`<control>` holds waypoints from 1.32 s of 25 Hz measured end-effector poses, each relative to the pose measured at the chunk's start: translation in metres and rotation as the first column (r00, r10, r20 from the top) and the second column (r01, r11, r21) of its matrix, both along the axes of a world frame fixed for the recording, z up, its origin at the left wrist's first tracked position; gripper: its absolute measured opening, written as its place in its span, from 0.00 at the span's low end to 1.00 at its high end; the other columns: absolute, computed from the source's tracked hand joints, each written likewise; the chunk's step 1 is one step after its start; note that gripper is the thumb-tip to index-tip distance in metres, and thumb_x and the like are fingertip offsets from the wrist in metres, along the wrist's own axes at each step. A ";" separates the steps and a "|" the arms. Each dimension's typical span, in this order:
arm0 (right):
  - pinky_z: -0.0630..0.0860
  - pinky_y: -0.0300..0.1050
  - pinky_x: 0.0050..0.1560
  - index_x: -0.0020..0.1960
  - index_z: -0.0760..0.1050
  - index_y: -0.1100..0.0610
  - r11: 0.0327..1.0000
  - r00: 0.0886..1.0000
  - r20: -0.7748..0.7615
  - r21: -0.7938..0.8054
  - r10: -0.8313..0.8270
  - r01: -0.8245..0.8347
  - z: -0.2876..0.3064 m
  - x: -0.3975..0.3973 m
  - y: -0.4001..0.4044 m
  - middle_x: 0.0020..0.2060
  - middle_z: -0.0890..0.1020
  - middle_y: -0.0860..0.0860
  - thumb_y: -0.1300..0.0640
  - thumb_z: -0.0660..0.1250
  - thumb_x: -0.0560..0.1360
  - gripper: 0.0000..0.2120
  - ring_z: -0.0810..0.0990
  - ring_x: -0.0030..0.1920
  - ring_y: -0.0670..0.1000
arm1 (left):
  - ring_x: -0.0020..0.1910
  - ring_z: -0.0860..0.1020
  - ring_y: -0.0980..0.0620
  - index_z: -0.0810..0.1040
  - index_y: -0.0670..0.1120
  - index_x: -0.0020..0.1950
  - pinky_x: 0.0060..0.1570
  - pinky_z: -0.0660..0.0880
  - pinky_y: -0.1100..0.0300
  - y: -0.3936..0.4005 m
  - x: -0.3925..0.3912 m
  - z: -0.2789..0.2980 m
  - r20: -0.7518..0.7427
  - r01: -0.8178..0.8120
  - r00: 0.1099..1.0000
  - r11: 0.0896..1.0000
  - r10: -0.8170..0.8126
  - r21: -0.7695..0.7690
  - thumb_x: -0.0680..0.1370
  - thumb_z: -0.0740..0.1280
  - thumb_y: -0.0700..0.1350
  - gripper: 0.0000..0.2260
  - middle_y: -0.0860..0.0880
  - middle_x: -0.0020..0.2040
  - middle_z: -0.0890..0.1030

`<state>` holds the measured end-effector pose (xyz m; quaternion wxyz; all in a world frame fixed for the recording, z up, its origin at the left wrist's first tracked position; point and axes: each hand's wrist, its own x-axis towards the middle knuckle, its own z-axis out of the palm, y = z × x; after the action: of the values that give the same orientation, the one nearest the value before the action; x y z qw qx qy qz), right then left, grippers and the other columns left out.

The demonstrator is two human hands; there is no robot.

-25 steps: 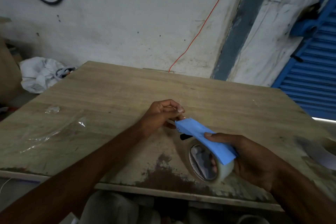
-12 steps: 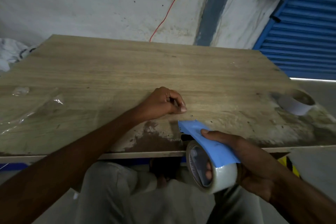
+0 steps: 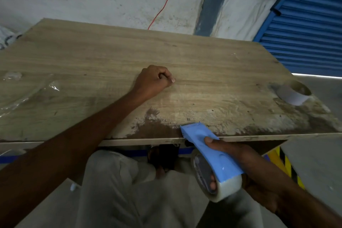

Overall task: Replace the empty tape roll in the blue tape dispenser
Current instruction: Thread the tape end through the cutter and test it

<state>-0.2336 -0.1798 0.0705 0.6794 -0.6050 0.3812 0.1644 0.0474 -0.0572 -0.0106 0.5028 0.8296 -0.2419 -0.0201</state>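
Blue plastic, smooth and matte, makes the body of the tape dispenser point(image 3: 209, 149) in my right hand point(image 3: 246, 168). It is a long curved shell with faint round dimples moulded into its top face, and its front end is cut square with a small toothed edge. That front end sits just over the near edge of the wooden table point(image 3: 114, 57); the remainder hangs off the table above my lap. Under the rear of the shell sits a full roll of clear tape point(image 3: 222, 189), pale and glossy on its outer face, with a dark printed core showing on the side toward me. My right hand is closed around the dispenser: the thumb lies flat along the top of the blue shell, and one fingertip shows through the hole of the roll.

My left hand point(image 3: 154, 81) rests on the tabletop well ahead of the dispenser, curled into a loose fist with the thumb tucked forward. I cannot tell whether it pinches anything.

Near the table's right edge lies an empty cardboard tape core point(image 3: 292, 93), white outside and brown inside. Crumpled clear plastic film point(image 3: 24, 90) lies at the far left.
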 end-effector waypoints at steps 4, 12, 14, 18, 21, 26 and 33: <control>0.81 0.47 0.29 0.53 0.86 0.68 0.997 0.997 0.012 0.000 -0.072 0.072 -0.011 -0.009 0.010 0.41 0.88 0.67 0.49 0.79 0.69 0.23 0.85 0.30 0.60 | 0.35 0.82 0.59 0.81 0.51 0.47 0.40 0.79 0.59 0.003 -0.010 0.000 0.147 -0.045 0.989 0.995 0.032 0.084 0.70 0.79 0.50 0.10 0.55 0.35 0.85; 0.80 0.43 0.25 0.51 0.84 0.63 0.997 0.996 0.038 0.000 -0.080 0.080 -0.004 -0.012 0.020 0.33 0.87 0.61 0.45 0.78 0.65 0.24 0.84 0.26 0.56 | 0.36 0.76 0.51 0.78 0.50 0.42 0.32 0.72 0.56 0.006 -0.025 0.000 0.630 0.094 0.695 0.913 -0.346 0.397 0.72 0.67 0.37 0.08 0.53 0.41 0.78; 0.80 0.44 0.28 0.51 0.85 0.62 0.998 0.997 0.044 -0.009 -0.063 0.063 -0.003 -0.012 0.021 0.34 0.87 0.61 0.44 0.78 0.64 0.25 0.84 0.27 0.56 | 0.38 0.77 0.52 0.81 0.51 0.40 0.32 0.72 0.57 0.005 -0.022 -0.001 0.627 0.076 0.699 0.907 -0.345 0.414 0.72 0.68 0.36 0.10 0.53 0.43 0.79; 0.80 0.45 0.33 0.54 0.85 0.59 0.999 0.999 0.018 -0.023 -0.040 0.040 -0.006 -0.013 0.024 0.36 0.88 0.59 0.43 0.77 0.62 0.26 0.84 0.29 0.54 | 0.39 0.83 0.49 0.86 0.51 0.42 0.35 0.68 0.60 0.011 -0.018 0.002 0.616 0.014 0.726 0.901 -0.307 0.433 0.74 0.69 0.38 0.10 0.53 0.44 0.83; 0.81 0.43 0.31 0.57 0.83 0.59 0.999 1.000 0.002 -0.050 -0.016 0.016 -0.011 -0.014 0.025 0.36 0.88 0.59 0.42 0.77 0.60 0.31 0.85 0.30 0.55 | 0.48 0.84 0.48 0.86 0.52 0.54 0.35 0.69 0.58 0.024 -0.030 0.006 0.632 -0.035 0.668 0.832 -0.392 0.554 0.79 0.65 0.44 0.11 0.53 0.52 0.85; 0.83 0.55 0.47 0.51 0.86 0.58 0.998 0.997 0.050 -0.032 -0.058 0.059 -0.026 -0.021 0.026 0.43 0.90 0.62 0.44 0.79 0.65 0.21 0.86 0.39 0.61 | 0.63 0.78 0.49 0.79 0.49 0.67 0.51 0.77 0.48 0.028 -0.070 0.012 0.481 -0.099 0.805 0.723 -0.346 0.684 0.77 0.49 0.73 0.37 0.51 0.66 0.80; 0.83 0.52 0.44 0.47 0.91 0.59 0.992 0.997 0.043 0.104 -0.069 0.065 -0.047 -0.035 0.031 0.46 0.90 0.64 0.48 0.81 0.60 0.20 0.89 0.40 0.62 | 0.81 0.59 0.46 0.60 0.45 0.82 0.77 0.60 0.44 0.029 -0.094 0.011 0.298 -0.015 0.890 0.631 -0.345 0.775 0.63 0.50 0.86 0.60 0.48 0.83 0.60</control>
<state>-0.2687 -0.1490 0.0230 0.7234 -0.5597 0.3765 0.1468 -0.0469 -0.0280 0.0006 0.0396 0.9200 -0.3898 0.0119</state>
